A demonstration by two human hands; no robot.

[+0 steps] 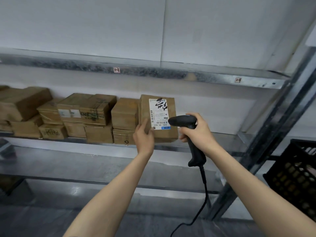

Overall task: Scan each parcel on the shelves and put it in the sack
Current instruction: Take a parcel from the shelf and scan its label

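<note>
A brown cardboard parcel (171,106) with a white shipping label stands tilted on the metal shelf (222,139), label facing me. My left hand (143,136) grips its lower left corner, thumb on the front face. My right hand (196,132) holds a black corded barcode scanner (184,121), its head pointed at the label's lower right part and almost touching it. Several more brown parcels (85,115) are stacked along the shelf to the left. No sack is in view.
An upper shelf rail (153,72) with small tags runs overhead. A steel upright (277,130) slants at the right, with a black plastic crate (297,175) beyond it. A lower shelf (85,168) lies below. The scanner cable (203,194) hangs down between my arms.
</note>
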